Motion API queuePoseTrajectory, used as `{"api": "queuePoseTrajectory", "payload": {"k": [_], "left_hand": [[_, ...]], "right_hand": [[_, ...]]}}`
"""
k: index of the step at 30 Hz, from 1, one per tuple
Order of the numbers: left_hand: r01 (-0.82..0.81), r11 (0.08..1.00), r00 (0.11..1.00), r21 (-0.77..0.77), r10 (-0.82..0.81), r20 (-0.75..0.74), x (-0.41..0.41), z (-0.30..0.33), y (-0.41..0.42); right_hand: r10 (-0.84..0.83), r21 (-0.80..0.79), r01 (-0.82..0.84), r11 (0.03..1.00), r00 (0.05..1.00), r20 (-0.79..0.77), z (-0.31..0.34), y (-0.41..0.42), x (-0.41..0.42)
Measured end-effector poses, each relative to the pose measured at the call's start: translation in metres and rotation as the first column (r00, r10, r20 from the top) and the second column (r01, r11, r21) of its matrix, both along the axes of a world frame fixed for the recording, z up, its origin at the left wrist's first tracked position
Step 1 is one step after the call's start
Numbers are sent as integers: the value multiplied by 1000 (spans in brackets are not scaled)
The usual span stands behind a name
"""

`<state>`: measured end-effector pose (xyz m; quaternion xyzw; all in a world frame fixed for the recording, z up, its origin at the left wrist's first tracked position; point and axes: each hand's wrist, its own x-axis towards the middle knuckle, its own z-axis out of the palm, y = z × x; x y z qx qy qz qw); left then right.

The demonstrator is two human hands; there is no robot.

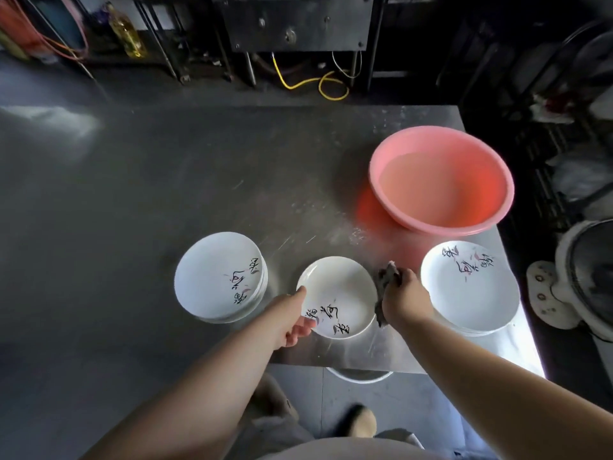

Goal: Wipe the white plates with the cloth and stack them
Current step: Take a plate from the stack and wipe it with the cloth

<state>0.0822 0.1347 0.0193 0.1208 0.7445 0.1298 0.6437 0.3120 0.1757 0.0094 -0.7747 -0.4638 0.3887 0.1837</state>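
A steel counter [199, 180] fills most of the view, bright with glare along its near right edge. The largest thing on it is a pink basin [442, 180] at 2 o'clock from the middle plate, holding what looks like a little water; it stands just beyond the right stack and apart from it. The right stack [471, 290] of white plates lies at 3 o'clock, its top plate printed with black brush characters near the far rim. The left stack [217, 277] lies at 9 o'clock, a clear gap of counter between it and the middle plate, with the same lettering on its right side. The middle plate [338, 295], a single white dish with characters along its near rim, sits at the counter's near edge between the two stacks. The left hand [293, 318] holds it at its 8 o'clock rim, thumb stretched along the edge and fingers curled under. The right hand [403, 298] has its grip closed round a bunched grey cloth [388, 275] at the plate's 3 o'clock rim, in the narrow space between that plate and the right stack; whether the cloth touches the plate I cannot tell. Beyond the counter at 12 o'clock stand dark metal frames with a coiled yellow hose [318, 83]; an oil bottle [127, 33] is at 10 o'clock. A fan [587, 280] stands on the floor off the counter's right side.
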Motion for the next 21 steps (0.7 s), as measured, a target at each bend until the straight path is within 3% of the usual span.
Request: {"api": "queuePoseTrajectory", "payload": {"k": [4, 8, 9, 11, 13, 15, 17, 18, 21], "left_hand": [[-115, 987, 977, -111, 133, 168, -2, 8, 14], [-284, 947, 917, -148, 314, 247, -5, 17, 22], [-349, 927, 889, -138, 374, 263, -4, 23, 24], [-485, 871, 823, -73, 483, 300, -2, 35, 29], [-619, 784, 733, 47, 555, 393, 2, 49, 36], [-674, 720, 700, 169, 548, 459, 4, 65, 41], [-619, 719, 758, 316, 440, 481, 5, 85, 44], [-558, 737, 798, 382, 348, 492, 7, 97, 45], [-406, 751, 855, 521, 111, 506, 16, 135, 45]], "right_hand": [[57, -114, -50, 992, 997, 59, -14, 4, -9], [-209, -94, 195, 976, 963, -171, -5, 8, -7], [-288, -73, 278, 958, 921, -264, -1, 10, -6], [-384, -89, 407, 909, 736, -558, 16, 13, -4], [-332, -97, 403, 910, 570, -751, 43, 14, -3], [-211, 18, 333, 943, 641, -738, 69, 17, -2], [-54, 197, 197, 961, 826, -560, 92, 19, -1], [40, 272, 113, 956, 866, -499, 104, 21, -3], [317, 547, -148, 824, 920, -229, 146, 27, -15]]}}
